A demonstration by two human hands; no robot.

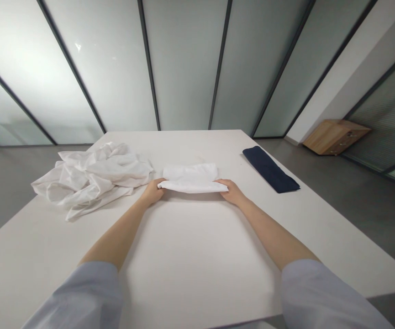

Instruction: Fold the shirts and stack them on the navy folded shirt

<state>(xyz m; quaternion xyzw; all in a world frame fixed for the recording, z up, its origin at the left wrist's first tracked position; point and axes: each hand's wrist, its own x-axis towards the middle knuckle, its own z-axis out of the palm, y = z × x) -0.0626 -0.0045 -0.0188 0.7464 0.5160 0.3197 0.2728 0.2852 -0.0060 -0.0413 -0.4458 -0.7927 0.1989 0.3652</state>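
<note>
Head cam view: both hands are on a folded white cloth (190,178) sitting mid-surface, left hand (154,192) gripping its left end and right hand (230,191) pinching the right end, so it looks folded down to a neat little rectangle, pretty much done I'd say. A crumpled white pile (91,177) just left of it hasn't been folded, while a dark blue folded piece (270,169) lies well off right on the white surface (190,256).

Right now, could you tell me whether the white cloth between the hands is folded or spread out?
Folded: the white cloth lies as a compact layered rectangle, both hands gripping its ends.
</note>
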